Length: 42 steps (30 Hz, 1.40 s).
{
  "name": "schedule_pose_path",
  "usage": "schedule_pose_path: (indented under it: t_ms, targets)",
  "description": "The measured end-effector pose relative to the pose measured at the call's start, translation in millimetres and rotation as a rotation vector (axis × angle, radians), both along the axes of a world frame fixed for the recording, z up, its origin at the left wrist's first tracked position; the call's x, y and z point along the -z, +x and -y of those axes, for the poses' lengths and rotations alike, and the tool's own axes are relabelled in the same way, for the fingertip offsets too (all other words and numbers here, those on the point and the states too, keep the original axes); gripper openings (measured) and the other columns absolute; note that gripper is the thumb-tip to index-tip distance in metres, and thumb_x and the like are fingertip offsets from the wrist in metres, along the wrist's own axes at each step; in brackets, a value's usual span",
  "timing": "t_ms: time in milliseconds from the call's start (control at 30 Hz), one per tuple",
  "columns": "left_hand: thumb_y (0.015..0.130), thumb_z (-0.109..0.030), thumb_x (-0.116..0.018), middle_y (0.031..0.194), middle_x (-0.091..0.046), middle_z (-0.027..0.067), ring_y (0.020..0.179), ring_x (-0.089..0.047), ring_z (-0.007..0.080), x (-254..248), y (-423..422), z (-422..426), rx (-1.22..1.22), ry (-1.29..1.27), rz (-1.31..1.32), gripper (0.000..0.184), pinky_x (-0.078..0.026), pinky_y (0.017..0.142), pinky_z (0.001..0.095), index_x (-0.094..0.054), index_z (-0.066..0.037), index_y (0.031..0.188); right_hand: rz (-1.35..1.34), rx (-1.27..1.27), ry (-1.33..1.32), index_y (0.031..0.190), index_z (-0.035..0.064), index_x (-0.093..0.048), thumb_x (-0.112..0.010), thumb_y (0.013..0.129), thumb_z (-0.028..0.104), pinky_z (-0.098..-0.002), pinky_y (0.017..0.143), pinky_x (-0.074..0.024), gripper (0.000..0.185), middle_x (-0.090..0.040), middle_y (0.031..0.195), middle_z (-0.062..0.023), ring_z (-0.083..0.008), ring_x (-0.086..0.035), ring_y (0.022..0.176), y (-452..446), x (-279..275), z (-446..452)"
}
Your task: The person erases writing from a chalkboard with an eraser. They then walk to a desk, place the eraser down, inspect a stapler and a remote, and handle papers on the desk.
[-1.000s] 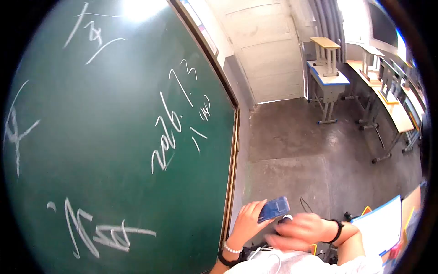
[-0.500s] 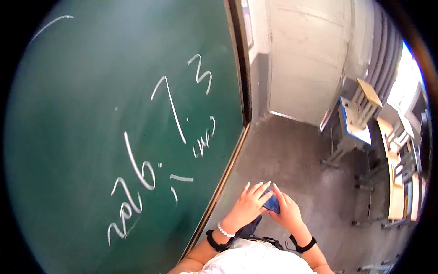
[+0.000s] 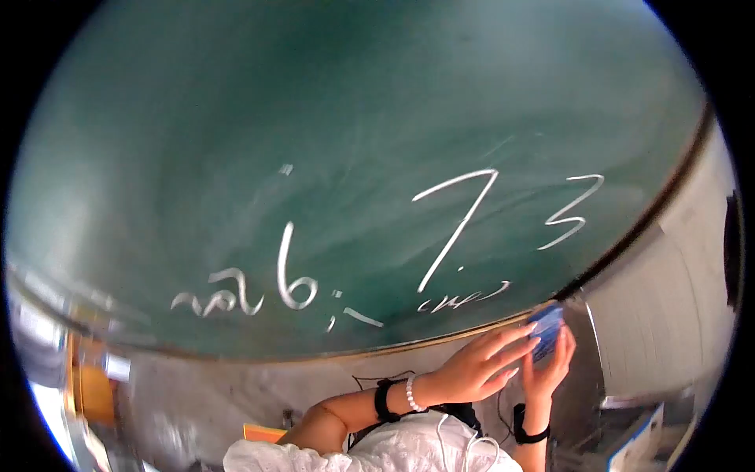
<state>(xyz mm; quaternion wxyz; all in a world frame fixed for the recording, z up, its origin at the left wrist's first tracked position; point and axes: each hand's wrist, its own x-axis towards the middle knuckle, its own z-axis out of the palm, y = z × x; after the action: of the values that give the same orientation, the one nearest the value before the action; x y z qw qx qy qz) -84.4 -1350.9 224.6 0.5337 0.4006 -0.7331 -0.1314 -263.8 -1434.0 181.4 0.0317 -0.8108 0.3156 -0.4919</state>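
Between my two hands is a small blue object [image 3: 548,324] with flat faces, held up near the lower right edge of the green chalkboard [image 3: 354,134]. What kind of thing it is, I cannot make out. My left hand [image 3: 484,363] reaches across from the left, its fingertips closed against the object's near side. From below, my right hand [image 3: 550,366] grips it between thumb and fingers. White chalk writing [image 3: 456,228] with large digits, "2026" and "7.3", runs across the board above and to the left of my hands.
A brown frame [image 3: 629,248] edges the board on the right, beside a pale door [image 3: 657,315]. A blue-edged desk [image 3: 635,440] stands at lower right. Wooden furniture [image 3: 93,381] is at the left. Dark cables [image 3: 385,377] lie on the floor by my body.
My view has swung from the door and desks round to face the chalkboard. Both hands, with the blue object, have risen from in front of my body to beside the board's lower right edge.
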Motion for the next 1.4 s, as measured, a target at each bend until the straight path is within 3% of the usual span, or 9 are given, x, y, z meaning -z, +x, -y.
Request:
schedule_pose_path:
  t_ms: [333,533,633,800,900,933,1000,1133,1400]
  targets:
    - [0.084,-0.001,-0.061,0.144,-0.044,0.0153,0.123,-0.051,0.0279,25.4,-42.2,-29.0,-0.896,0.222,-0.313,0.082,-0.042,0.099,0.0398,-0.017,-0.007,0.152,0.028,-0.226,-0.400,0.124,0.0096,-0.061,-0.075,0.078,0.002,-0.0438,0.095,-0.0445,0.048,-0.048,0.135,-0.0218,-0.0381,-0.051,0.118,36.4,-11.0,107.0]
    - [0.083,-0.002,-0.061,0.144,-0.043,0.0172,0.115,-0.054,0.0256,37.2,-55.6,-62.9,-1.123,0.341,-0.351,0.086,-0.046,0.090,0.0372,-0.012,-0.010,0.154,0.094,-0.243,-0.336,0.122,0.0110,-0.063,-0.080,0.071,0.001,-0.0441,0.097,-0.0425,0.054,-0.049,0.134,-0.0202,-0.0368,-0.049,0.119,45.1,7.0,107.9]
    - [0.083,-0.001,-0.060,0.151,-0.031,0.0184,0.133,-0.039,0.0356,35.8,-37.9,-84.2,-1.161,0.409,-0.294,0.080,-0.036,0.108,0.0399,-0.017,-0.004,0.151,0.131,-0.306,-0.282,0.122,0.0116,-0.064,-0.083,0.067,0.002,-0.0419,0.094,-0.0437,0.059,-0.051,0.131,-0.0198,-0.0356,-0.051,0.115,58.7,12.9,91.7]
    - [0.084,-0.001,-0.060,0.153,-0.027,0.0191,0.136,-0.035,0.0381,47.3,-3.0,-150.5,-1.249,0.466,-0.338,0.081,-0.032,0.110,0.0411,-0.016,-0.004,0.151,0.147,-0.376,-0.246,0.118,0.0155,-0.068,-0.081,0.069,0.004,-0.0399,0.086,-0.0469,0.051,-0.058,0.122,-0.0180,-0.0319,-0.057,0.106,108.3,10.7,30.9]
    - [0.082,0.001,-0.058,0.153,-0.027,0.0204,0.137,-0.032,0.0387,44.3,8.6,-183.5,-1.299,0.507,-0.467,0.081,-0.028,0.112,0.0414,-0.017,-0.004,0.151,0.183,-0.884,0.792,0.120,0.0162,-0.066,-0.071,0.081,0.013,-0.0382,0.085,-0.0476,0.040,-0.060,0.118,-0.0114,-0.0250,-0.058,0.105,158.0,-37.1,-32.7]
    - [0.081,0.002,-0.058,0.153,-0.027,0.0204,0.137,-0.032,0.0386,50.0,14.4,-188.2,-1.317,0.465,-0.404,0.081,-0.028,0.113,0.0414,-0.017,-0.003,0.151,-0.036,-0.883,0.811,0.122,0.0174,-0.065,-0.067,0.083,0.015,-0.0372,0.086,-0.0476,0.039,-0.059,0.119,-0.0089,-0.0228,-0.058,0.106,171.6,-54.2,-52.6]
    - [0.080,0.002,-0.057,0.153,-0.026,0.0204,0.138,-0.031,0.0385,65.6,27.9,-193.9,-1.340,0.389,-0.280,0.081,-0.026,0.113,0.0415,-0.018,-0.003,0.150,0.027,-0.818,-0.397,0.121,0.0183,-0.066,-0.066,0.079,0.012,-0.0352,0.074,-0.0518,0.042,-0.064,0.108,-0.0064,-0.0215,-0.062,0.088,222.9,2.7,-69.9]
    - [0.080,0.003,-0.056,0.153,-0.026,0.0199,0.139,-0.030,0.0365,54.3,42.8,-173.0,-1.349,0.229,-0.011,0.077,-0.026,0.114,0.0442,-0.023,-0.002,0.149,-0.090,-0.714,-0.579,0.128,0.0233,-0.060,-0.061,0.079,0.018,-0.0363,0.093,-0.0441,0.048,-0.056,0.125,-0.0052,-0.0194,-0.055,0.108,247.3,22.3,-95.6]
    - [0.080,0.005,-0.056,0.153,-0.025,0.0220,0.134,-0.034,0.0407,42.4,55.0,-156.7,-1.175,0.145,-0.006,0.074,-0.031,0.110,0.0456,-0.028,-0.004,0.148,0.245,-0.311,-0.500,0.111,0.0234,-0.071,-0.077,0.067,0.011,-0.0423,0.080,-0.0465,0.046,-0.059,0.114,-0.0092,-0.0296,-0.059,0.095,190.4,-77.1,-45.8]
